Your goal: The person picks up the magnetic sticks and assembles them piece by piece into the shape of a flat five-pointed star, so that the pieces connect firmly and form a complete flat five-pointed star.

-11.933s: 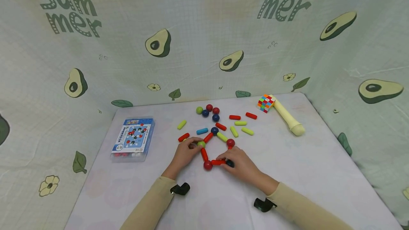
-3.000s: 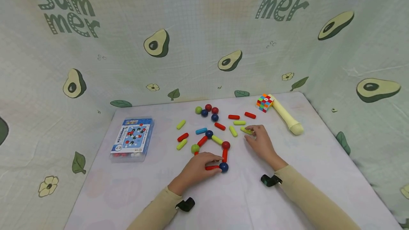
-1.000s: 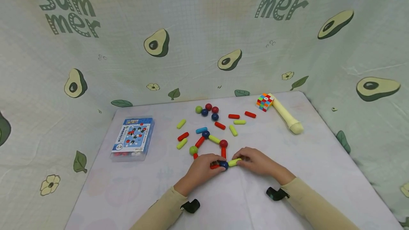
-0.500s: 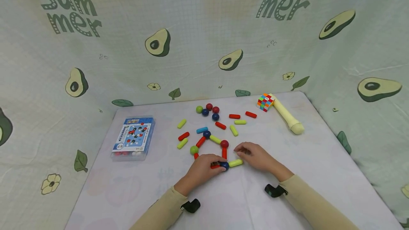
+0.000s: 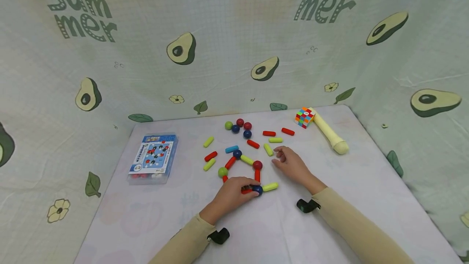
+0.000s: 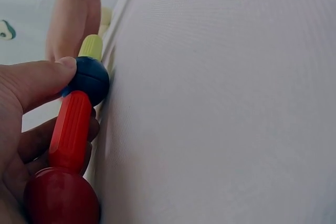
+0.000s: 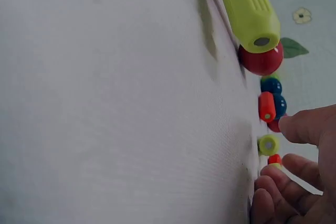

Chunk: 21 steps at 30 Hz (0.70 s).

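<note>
My left hand (image 5: 231, 194) pinches a dark blue ball (image 5: 258, 190) at the near corner of a ring of balls and magnetic rods. Under that hand, a red rod (image 6: 69, 129) runs from the blue ball to a dark red ball (image 6: 60, 195). A yellow-green rod (image 5: 270, 187) sticks out to the right from the blue ball, its free end showing a grey magnet. The ring's other corners are a red ball (image 5: 257, 165), a navy ball (image 5: 237, 154) and a green ball (image 5: 222, 172). My right hand (image 5: 294, 169), fingers loosely bent and holding nothing, hovers beside a loose yellow-green rod (image 5: 268, 150).
Several loose balls (image 5: 247, 134) sit at the back. Loose red rods (image 5: 288, 131), yellow-green rods (image 5: 208, 141) and a blue rod (image 5: 232, 149) lie around the ring. A boxed set (image 5: 153, 159) lies left; a puzzle cube (image 5: 305, 117) and a pale yellow stick (image 5: 331, 133) lie back right.
My right hand took a yellow-green rod from the right, set it against the blue ball, let go and moved back toward the loose rods. My left hand stays on the blue ball.
</note>
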Each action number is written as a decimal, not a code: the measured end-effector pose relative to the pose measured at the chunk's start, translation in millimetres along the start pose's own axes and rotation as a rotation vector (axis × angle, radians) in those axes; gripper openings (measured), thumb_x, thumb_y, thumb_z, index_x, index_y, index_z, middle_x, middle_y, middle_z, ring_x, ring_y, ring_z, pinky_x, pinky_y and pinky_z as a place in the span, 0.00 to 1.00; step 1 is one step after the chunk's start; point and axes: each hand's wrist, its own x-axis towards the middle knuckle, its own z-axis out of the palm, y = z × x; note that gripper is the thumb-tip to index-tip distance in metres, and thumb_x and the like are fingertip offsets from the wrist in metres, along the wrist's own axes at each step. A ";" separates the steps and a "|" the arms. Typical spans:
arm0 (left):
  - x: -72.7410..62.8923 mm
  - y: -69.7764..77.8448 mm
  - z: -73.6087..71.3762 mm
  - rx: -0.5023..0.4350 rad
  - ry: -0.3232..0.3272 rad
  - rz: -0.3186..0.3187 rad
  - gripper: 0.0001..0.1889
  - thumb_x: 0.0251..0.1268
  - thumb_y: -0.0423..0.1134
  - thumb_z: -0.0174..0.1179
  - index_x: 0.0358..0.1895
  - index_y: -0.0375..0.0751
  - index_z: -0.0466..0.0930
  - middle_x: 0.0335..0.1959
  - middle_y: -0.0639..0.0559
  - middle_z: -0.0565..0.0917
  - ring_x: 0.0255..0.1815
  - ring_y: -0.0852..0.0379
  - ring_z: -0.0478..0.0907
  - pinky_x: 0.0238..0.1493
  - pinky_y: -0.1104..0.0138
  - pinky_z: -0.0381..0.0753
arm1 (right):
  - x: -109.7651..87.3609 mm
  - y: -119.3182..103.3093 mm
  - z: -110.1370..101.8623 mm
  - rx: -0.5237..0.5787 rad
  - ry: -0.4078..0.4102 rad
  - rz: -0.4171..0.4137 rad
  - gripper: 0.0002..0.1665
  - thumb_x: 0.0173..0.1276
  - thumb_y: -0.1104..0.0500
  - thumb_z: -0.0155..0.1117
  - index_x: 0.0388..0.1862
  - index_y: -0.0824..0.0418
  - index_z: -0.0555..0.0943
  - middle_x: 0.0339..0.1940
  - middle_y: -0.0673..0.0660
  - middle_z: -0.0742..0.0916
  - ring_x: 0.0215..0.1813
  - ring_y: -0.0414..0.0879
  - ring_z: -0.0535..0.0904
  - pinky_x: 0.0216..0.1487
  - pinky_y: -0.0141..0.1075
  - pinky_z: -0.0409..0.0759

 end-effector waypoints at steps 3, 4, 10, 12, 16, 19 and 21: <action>0.2 -0.1 0.0 -0.005 -0.003 0.001 0.18 0.65 0.49 0.70 0.58 0.62 0.86 0.50 0.67 0.85 0.47 0.67 0.77 0.51 0.68 0.80 | 10.4 0.7 0.8 -0.043 0.013 0.003 0.29 0.72 0.51 0.68 0.67 0.60 0.74 0.49 0.57 0.82 0.43 0.49 0.76 0.44 0.41 0.78; 0.3 0.0 0.0 -0.004 -0.004 -0.001 0.18 0.65 0.49 0.70 0.58 0.61 0.86 0.50 0.67 0.85 0.47 0.67 0.77 0.52 0.68 0.80 | 13.4 0.7 1.2 -0.055 0.013 0.003 0.30 0.72 0.50 0.68 0.68 0.59 0.74 0.49 0.58 0.82 0.43 0.50 0.76 0.44 0.41 0.78; 0.9 -0.8 0.7 -0.004 -0.007 -0.007 0.18 0.65 0.50 0.70 0.58 0.60 0.86 0.49 0.67 0.85 0.47 0.67 0.78 0.52 0.68 0.80 | 28.7 0.2 3.3 -0.115 -0.004 -0.010 0.32 0.72 0.48 0.68 0.72 0.52 0.73 0.53 0.58 0.81 0.45 0.51 0.77 0.48 0.45 0.80; 0.9 -1.1 0.6 -0.004 -0.005 -0.008 0.18 0.65 0.50 0.70 0.58 0.60 0.86 0.49 0.67 0.86 0.47 0.66 0.78 0.52 0.68 0.80 | 32.0 -0.6 3.9 -0.138 -0.016 -0.016 0.31 0.72 0.47 0.68 0.71 0.51 0.75 0.53 0.57 0.81 0.46 0.51 0.78 0.49 0.46 0.81; 0.9 -1.0 0.5 -0.004 -0.001 -0.008 0.18 0.65 0.49 0.71 0.57 0.60 0.86 0.49 0.66 0.86 0.47 0.66 0.78 0.52 0.68 0.80 | 33.5 -3.6 3.5 -0.158 -0.027 -0.018 0.27 0.72 0.48 0.68 0.67 0.51 0.78 0.51 0.56 0.81 0.45 0.50 0.78 0.45 0.44 0.80; 1.0 -1.0 0.5 -0.007 0.000 -0.008 0.18 0.65 0.49 0.71 0.57 0.61 0.86 0.49 0.67 0.86 0.47 0.66 0.78 0.52 0.68 0.80 | 32.4 -5.3 2.6 -0.163 -0.030 -0.020 0.24 0.71 0.52 0.69 0.65 0.51 0.80 0.45 0.55 0.81 0.41 0.49 0.76 0.41 0.41 0.78; 1.1 -1.0 0.4 -0.009 0.000 -0.008 0.18 0.65 0.49 0.71 0.57 0.61 0.86 0.49 0.67 0.85 0.47 0.67 0.78 0.52 0.68 0.80 | 30.6 -5.7 2.0 -0.172 -0.035 -0.020 0.23 0.71 0.54 0.69 0.64 0.52 0.81 0.41 0.54 0.81 0.39 0.48 0.75 0.39 0.40 0.76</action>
